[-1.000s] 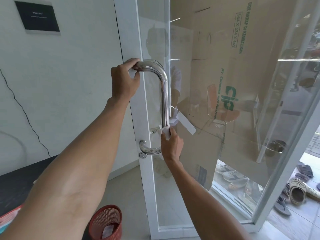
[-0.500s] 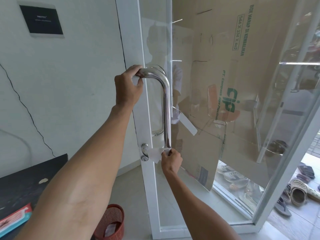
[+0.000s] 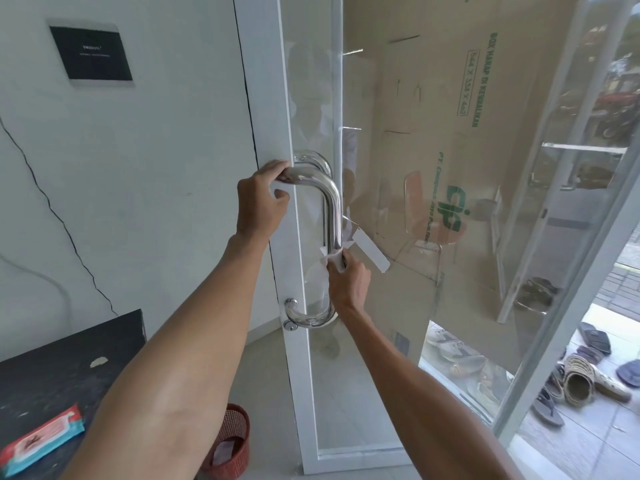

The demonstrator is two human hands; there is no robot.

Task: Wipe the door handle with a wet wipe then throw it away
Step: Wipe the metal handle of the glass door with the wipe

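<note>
Inside my right hand [image 3: 349, 284], clamped tight, the white wet wipe [image 3: 331, 260] hugs the polished steel U-shaped door handle [image 3: 334, 209], now higher up its shaft; my left hand [image 3: 260, 206] grips the bend above. Wiping continues.

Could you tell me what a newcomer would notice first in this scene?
The shiny steel door handle on the glass door, mid-frame, with the left hand gripping its top bend. Below, the right hand holds a white wet wipe wrapped round the upright bar. A red basket sits on the floor at the bottom.
</note>
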